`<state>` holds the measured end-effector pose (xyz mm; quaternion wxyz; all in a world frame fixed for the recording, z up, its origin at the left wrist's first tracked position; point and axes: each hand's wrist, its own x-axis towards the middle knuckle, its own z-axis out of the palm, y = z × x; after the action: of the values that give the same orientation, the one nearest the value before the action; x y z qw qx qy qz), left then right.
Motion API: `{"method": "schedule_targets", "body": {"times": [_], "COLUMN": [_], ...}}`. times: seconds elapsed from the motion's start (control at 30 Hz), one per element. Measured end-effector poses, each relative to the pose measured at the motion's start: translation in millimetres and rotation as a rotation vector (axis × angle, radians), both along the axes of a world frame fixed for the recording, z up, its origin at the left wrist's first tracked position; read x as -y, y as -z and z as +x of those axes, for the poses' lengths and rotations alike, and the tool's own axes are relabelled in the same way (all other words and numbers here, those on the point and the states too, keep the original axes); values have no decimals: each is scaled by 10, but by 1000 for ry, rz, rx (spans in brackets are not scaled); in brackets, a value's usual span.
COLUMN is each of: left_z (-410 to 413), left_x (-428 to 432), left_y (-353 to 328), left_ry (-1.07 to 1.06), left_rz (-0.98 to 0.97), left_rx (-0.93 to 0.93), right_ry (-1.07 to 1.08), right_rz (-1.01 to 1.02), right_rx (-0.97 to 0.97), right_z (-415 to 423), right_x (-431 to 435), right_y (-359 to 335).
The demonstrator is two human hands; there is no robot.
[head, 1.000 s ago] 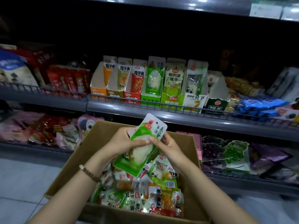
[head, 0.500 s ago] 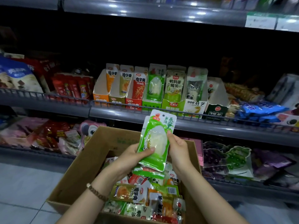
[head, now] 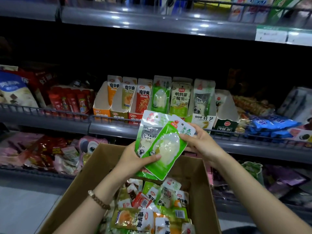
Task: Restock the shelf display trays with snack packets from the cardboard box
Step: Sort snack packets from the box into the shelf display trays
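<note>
Above the open cardboard box (head: 200, 191) I hold a fanned stack of snack packets. In front is a bright green packet (head: 166, 149) with a pale filling; behind it a green-and-grey packet (head: 147, 130) shows panda art. My left hand (head: 135, 162) grips the stack's lower part, thumb across the front. My right hand (head: 200, 141) pinches the green packet's upper right edge. Several mixed snack packets (head: 152, 208) fill the box. Cardboard display trays (head: 161, 97) stand in a row on the middle shelf, the green one directly above the held packets.
A grey shelf rail (head: 111, 127) with a wire guard runs in front of the trays. Red packets (head: 70, 100) lie left of them, blue packets (head: 273, 124) right. The lower shelf holds pink and purple bags (head: 50, 152). An upper shelf (head: 152, 22) overhangs.
Both hands have lifted the packets higher, toward the shelf. The stack has fanned out, so a second grey-green packet now shows behind the tilted bright green one.
</note>
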<state>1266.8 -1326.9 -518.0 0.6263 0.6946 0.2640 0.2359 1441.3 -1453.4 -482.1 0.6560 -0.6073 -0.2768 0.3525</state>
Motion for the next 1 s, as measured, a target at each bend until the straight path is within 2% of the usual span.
{"method": "schedule_targets", "body": {"times": [0.13,0.33,0.43,0.5,0.67,0.8,0.87,1.0], "left_z": [104,170,209,262,452,612,681,737], "left_x": [-255,-937,-1217,-1346,-1565,-1645,-1669,-1649], "left_y": [-88,-333,-456,-519,-576,-552,-515,-462], "left_ry": [26,-72,-104,-119,-121,-96,-89,-91], "left_rz": [-16,186,215,199,155,143,141,114], "left_rx": [-14,-82,-69,-57,-45,-42,-36,2], "right_ry": [-90,-18,59,164,322,238,227,220], "right_rz": [-36,14,-29,-59,-244,-404,-459,-414], "right_rx": [193,493,647,664,732,766,889,1122], "right_z": [180,525,712,828,1162,1340,1399,1520], "right_x": [-246,-820,-1147,-1349,-1782,-2052,-2163,-2262], "right_y": [-346,-884,-1056,-1150,-1136,-996,-930,-841]}}
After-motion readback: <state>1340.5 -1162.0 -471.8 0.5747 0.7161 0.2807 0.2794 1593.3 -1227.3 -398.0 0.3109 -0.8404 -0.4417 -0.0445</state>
